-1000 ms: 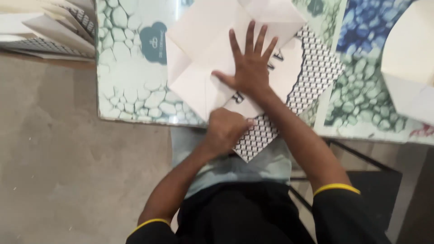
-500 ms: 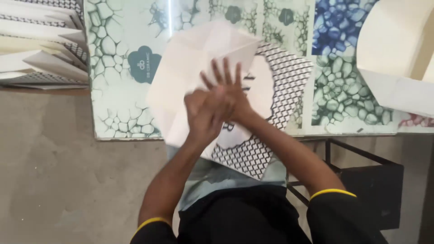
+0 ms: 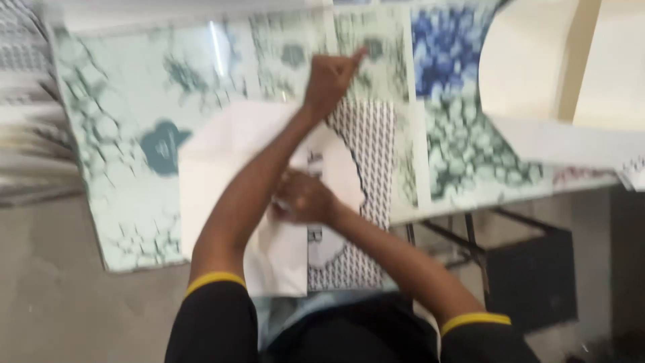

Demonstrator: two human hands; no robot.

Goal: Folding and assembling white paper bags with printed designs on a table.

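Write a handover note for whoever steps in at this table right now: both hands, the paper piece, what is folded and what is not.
Left hand: reached across to the far edge of the patterned paper sheet, fingers bunched; the blur hides whether it pinches anything.
Right hand: pressed on the middle of the sheet, apparently holding it down.
The sheet lies on the glass-topped table, its near end hanging over the table's edge. Its white flap is folded over on the left; the black-and-white patterned side shows on the right.
Done: the left flap looks folded. Left: the right side is still flat.
A stack of similar pieces sits at the far left.
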